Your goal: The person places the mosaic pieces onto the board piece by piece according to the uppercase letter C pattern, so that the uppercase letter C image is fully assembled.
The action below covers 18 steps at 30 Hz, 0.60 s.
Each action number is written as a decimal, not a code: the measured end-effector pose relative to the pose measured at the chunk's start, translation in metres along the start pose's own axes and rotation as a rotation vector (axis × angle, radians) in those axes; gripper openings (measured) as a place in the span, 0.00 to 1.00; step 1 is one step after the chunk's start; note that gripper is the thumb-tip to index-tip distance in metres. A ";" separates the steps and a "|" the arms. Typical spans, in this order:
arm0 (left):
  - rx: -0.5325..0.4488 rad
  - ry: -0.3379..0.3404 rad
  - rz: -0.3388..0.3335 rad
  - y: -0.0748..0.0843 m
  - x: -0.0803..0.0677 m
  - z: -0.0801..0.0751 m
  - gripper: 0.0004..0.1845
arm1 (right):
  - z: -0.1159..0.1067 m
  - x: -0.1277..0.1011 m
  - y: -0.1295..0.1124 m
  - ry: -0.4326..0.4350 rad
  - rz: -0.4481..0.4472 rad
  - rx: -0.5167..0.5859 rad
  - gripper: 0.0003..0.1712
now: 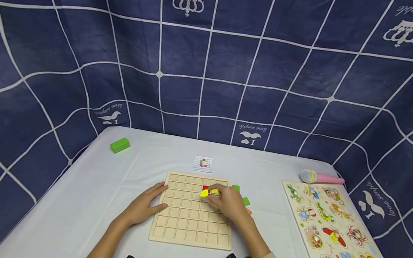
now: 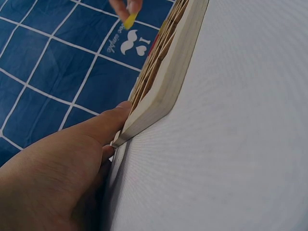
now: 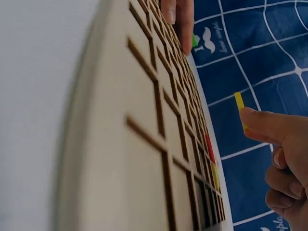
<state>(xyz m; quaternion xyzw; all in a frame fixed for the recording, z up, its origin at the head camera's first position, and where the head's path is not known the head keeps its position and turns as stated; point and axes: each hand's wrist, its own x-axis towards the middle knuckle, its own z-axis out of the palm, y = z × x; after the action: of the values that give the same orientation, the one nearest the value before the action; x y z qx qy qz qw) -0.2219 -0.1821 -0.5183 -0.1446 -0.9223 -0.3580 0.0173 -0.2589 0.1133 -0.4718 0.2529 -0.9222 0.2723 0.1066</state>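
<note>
Pinching yellow tile [image 1: 204,193], right hand [image 1: 229,203] above grid board [image 1: 191,229]; left hand [image 1: 145,206] flat, steadying edge; green tiles [image 1: 245,201] beside.

the right hand [image 1: 229,203] is hiding part of the loose tiles [image 1: 245,201] beside the board [image 1: 192,228]. the small card [image 1: 203,164] is showing a pattern too tiny to read.

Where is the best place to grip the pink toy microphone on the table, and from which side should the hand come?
Grip the pink microphone around its slim pink handle, probably from above. It lies flat on the table with the rounded grey head to the left, and the insect puzzle board lies close in front.
</note>
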 end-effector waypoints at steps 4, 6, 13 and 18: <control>0.000 -0.009 -0.002 0.001 0.000 -0.001 0.36 | 0.008 0.018 -0.002 0.007 0.003 0.013 0.16; 0.007 -0.012 -0.002 0.000 -0.001 -0.001 0.36 | 0.012 0.024 -0.002 0.003 0.010 0.021 0.17; 0.007 -0.008 0.001 -0.001 -0.001 0.000 0.36 | 0.028 0.033 0.003 -0.043 0.051 0.008 0.16; 0.002 0.002 0.004 0.000 -0.001 0.001 0.36 | 0.033 0.034 0.006 -0.062 0.052 -0.013 0.15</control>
<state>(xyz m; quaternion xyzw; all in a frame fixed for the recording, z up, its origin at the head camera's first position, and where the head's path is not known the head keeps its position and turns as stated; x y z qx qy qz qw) -0.2212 -0.1823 -0.5191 -0.1461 -0.9224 -0.3570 0.0189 -0.2931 0.0850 -0.4903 0.2366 -0.9331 0.2610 0.0725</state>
